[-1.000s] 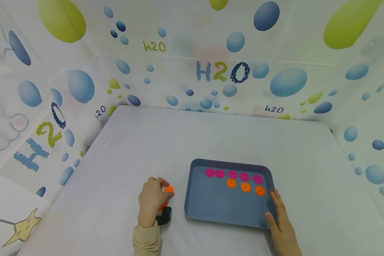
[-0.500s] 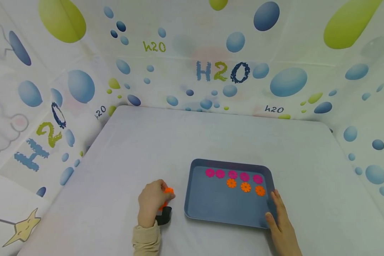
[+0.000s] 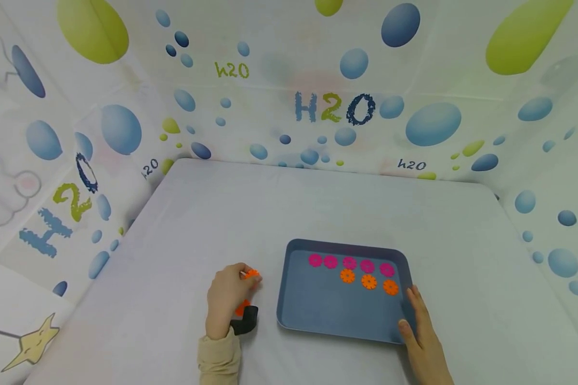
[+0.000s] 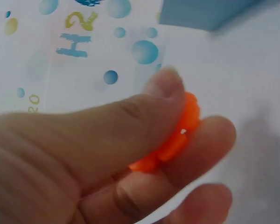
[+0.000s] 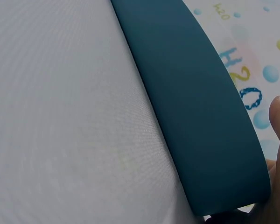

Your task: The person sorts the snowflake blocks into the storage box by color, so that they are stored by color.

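Between thumb and fingers, my left hand [image 3: 228,291] pinches an orange notched disc [image 4: 189,112], left of the blue-grey tray [image 3: 327,315]. Another orange piece [image 3: 243,307] lies on the table beneath that hand, partly covered by it and the black wrist strap. My right hand [image 3: 426,337] rests against the tray's right side near the front corner, fingers extended. In the tray, several pink notched discs [image 3: 349,262] form a row along the far side. Three orange discs [image 3: 369,282] lie in a second row below them, towards the right.
A white cloth [image 3: 212,214] covers the table around the tray. Behind it and at the sides hangs a white curtain [image 3: 270,117] printed with blue and green drops. The tray's outer wall [image 5: 191,107] fills the middle of the right wrist view.
My left hand has moved slightly away from me, with the orange disc now in its fingertips. More of the orange piece below shows. My right hand and the tray have stayed put.
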Motion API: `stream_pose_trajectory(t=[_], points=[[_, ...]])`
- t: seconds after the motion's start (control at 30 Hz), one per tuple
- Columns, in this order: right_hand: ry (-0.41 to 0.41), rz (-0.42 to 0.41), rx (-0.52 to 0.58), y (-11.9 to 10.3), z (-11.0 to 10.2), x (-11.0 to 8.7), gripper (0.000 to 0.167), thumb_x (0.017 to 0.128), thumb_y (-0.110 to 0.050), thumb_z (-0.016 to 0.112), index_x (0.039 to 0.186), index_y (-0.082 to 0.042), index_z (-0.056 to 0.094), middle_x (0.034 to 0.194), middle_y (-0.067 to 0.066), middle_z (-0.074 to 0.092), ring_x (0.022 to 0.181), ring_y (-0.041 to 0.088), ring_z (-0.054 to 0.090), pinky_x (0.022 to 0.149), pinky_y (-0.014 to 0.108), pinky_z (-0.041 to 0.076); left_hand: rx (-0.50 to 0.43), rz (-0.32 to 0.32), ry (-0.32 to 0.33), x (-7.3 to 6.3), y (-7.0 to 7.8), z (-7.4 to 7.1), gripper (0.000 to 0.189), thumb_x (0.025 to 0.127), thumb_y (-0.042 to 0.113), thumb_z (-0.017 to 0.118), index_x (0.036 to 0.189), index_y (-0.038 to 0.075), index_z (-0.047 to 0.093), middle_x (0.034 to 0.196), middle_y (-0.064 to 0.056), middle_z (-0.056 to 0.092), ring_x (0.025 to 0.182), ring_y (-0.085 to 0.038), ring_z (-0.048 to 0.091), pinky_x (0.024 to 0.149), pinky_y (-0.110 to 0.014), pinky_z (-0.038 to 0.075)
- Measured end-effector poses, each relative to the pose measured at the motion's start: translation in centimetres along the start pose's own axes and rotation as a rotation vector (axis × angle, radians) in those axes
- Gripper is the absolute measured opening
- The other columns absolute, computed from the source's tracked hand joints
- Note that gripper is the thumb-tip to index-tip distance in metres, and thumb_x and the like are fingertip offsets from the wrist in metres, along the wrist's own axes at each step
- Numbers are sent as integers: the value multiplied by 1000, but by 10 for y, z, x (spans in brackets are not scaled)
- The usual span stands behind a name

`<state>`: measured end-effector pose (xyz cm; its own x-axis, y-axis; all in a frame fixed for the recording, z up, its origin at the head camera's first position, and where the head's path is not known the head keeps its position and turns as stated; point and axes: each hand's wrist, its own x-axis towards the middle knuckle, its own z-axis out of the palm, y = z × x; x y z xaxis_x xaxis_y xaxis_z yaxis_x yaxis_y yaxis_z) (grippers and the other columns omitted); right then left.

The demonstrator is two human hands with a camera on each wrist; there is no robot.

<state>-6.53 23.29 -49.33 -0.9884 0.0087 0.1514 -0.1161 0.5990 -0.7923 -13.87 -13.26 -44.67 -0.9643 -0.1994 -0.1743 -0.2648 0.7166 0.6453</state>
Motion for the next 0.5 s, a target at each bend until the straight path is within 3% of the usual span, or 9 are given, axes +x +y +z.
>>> stream_pose_trajectory(t=[0.13, 0.23, 0.3, 0.37, 0.47, 0.5], points=[[7, -4, -7, 1, 0, 0, 62, 101, -13, 47, 156, -19, 18, 163, 16, 12, 136, -22, 0, 106, 73, 17, -154, 33, -19, 8, 3, -2, 19, 89, 25, 69, 101, 10, 70, 70, 1, 69, 59, -13, 60, 54, -26, 41], [13, -7, -22, 2, 1, 0, 62, 101, -14, 47, 156, -19, 18, 163, 15, 12, 136, -22, 1, 113, 63, 17, -262, 46, -57, 13, 7, -4, 20, 93, 21, 63, 109, 10, 67, 78, -3, 74, 63, -17, 63, 60, -27, 43], [19, -12, -34, 3, 1, 0, 62, 101, -14, 47, 156, -19, 18, 163, 15, 13, 137, -21, 1, 120, 43, 13, -314, 52, -84, 16, 11, -6, 22, 95, 18, 59, 114, 9, 65, 83, -7, 75, 65, -20, 64, 65, -27, 43], [27, -21, -51, 4, 2, -1, 62, 101, -13, 47, 156, -18, 19, 163, 15, 14, 138, -20, 1, 116, 21, 9, -367, 62, -111, 18, 16, -6, 25, 96, 15, 56, 119, 8, 63, 89, -11, 75, 67, -23, 65, 70, -28, 44], [37, -36, -60, 5, 3, -1, 62, 101, -12, 47, 155, -17, 20, 162, 16, 15, 138, -20, 1, 106, 5, 6, -433, 78, -146, 22, 25, -7, 28, 97, 12, 52, 124, 7, 60, 93, -15, 75, 69, -28, 65, 76, -29, 43], [36, -36, -59, 5, 3, -1, 62, 101, -12, 47, 155, -17, 20, 162, 16, 15, 138, -20, 2, 107, 6, 6, -453, 85, -157, 24, 28, -7, 29, 98, 11, 51, 125, 7, 60, 94, -15, 75, 70, -29, 65, 78, -29, 43]])
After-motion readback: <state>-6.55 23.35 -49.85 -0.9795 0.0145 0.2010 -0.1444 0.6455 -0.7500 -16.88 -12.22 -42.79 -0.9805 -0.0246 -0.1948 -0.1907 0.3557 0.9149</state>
